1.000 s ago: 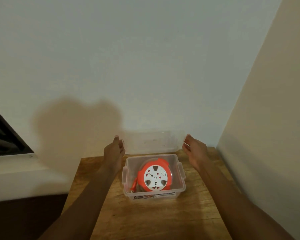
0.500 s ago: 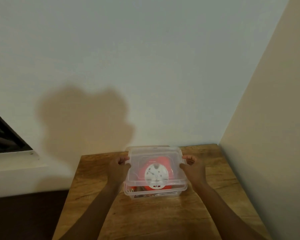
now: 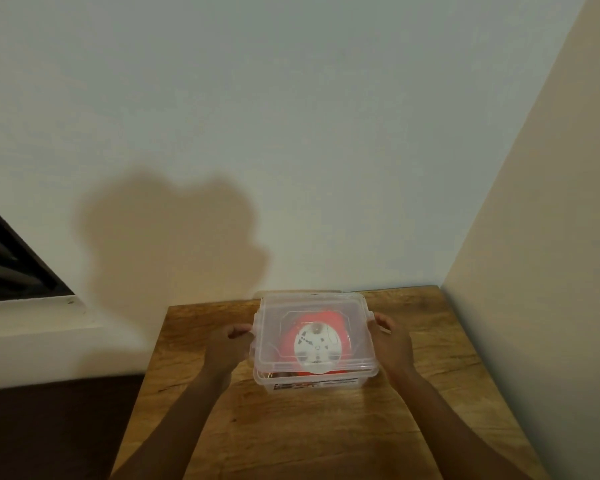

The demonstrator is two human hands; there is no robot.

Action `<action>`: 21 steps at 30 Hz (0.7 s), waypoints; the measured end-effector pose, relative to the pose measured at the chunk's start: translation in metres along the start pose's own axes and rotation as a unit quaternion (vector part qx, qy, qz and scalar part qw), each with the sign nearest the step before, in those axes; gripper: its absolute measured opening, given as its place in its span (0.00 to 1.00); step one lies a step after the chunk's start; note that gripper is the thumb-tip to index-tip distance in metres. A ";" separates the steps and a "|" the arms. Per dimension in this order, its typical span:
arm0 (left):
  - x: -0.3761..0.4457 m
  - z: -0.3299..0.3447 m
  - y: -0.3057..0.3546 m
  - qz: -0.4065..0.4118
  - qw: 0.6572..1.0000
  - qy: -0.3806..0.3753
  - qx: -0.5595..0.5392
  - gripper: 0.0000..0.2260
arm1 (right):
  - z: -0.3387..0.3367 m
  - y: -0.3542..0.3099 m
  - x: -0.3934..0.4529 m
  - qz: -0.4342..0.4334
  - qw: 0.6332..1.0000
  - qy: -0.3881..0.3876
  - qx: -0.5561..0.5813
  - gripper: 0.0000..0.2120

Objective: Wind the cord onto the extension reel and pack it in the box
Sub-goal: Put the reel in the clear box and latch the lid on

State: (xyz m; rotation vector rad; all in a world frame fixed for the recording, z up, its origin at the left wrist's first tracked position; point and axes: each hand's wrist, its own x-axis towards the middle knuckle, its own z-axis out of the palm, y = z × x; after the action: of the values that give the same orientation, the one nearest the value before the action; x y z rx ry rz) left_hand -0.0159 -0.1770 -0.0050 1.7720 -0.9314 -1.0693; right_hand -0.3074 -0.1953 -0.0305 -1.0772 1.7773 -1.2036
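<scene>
Lid on the box, my two hands at its sides

From the head view I see the clear plastic box [image 3: 314, 381] standing on the wooden table [image 3: 326, 434], toward its far edge near the wall [image 3: 291, 133], and the orange extension reel [image 3: 317, 342] lies inside it with its white socket face up, blurred through the clear lid [image 3: 274, 327] that sits on top. My left hand [image 3: 227, 346] has its fingers curled round the lid's left edge, thumb and fingertips pinching it. My right hand [image 3: 390, 342] grips the lid's right edge in the same way, fingers bent over the rim. I cannot tell whether the lid is pressed fully home or whether the side clips are fastened. The shadow [image 3: 167, 244] of my head falls on the wall to the left.
</scene>
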 end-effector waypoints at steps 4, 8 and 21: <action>-0.003 -0.006 -0.005 -0.016 0.999 -0.003 -0.028 0.07 | 0.007 0.007 -0.009 -0.005 1.000 0.024 0.006 0.09; -0.007 -0.006 -0.009 -0.030 0.998 -0.002 -0.051 0.06 | 0.006 0.016 -0.014 -0.019 1.000 0.020 -0.002 0.13; -0.016 -0.016 -0.028 -0.048 0.995 -0.041 -0.074 0.06 | 0.059 -0.022 -0.082 -0.356 0.859 -0.217 -0.297 0.14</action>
State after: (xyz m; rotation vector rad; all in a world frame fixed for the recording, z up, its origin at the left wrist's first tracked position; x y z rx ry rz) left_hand -0.0021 -0.1482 -0.0219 1.6746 -0.8003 -1.2494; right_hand -0.2174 -0.1456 -0.0186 -2.3111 1.4321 -0.6659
